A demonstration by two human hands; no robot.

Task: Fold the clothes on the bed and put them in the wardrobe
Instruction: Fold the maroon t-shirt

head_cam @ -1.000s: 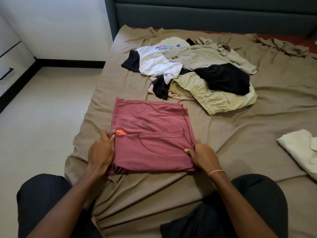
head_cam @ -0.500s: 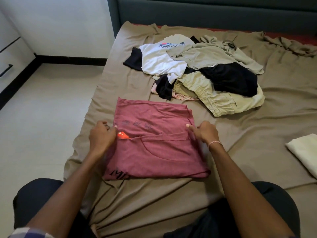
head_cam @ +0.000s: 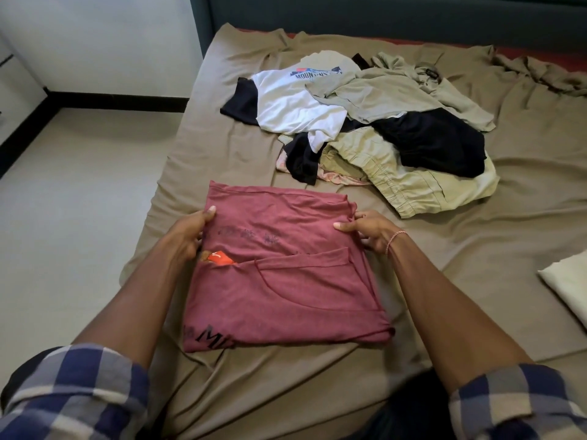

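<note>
A partly folded maroon t-shirt lies flat on the tan bedsheet in front of me, with an orange tag showing at its fold. My left hand grips the shirt's left edge near the far corner, thumb on top. My right hand pinches the right edge near the far right corner. Beyond the shirt sits a heap of unfolded clothes: a white printed t-shirt, olive garments and black pieces.
A folded cream cloth lies at the bed's right edge. The dark padded headboard runs along the back. Pale floor and a white wall lie left of the bed.
Both hands slid away from me along the shirt's side edges, from its near half up to the far corners, and now grip the cloth there.
</note>
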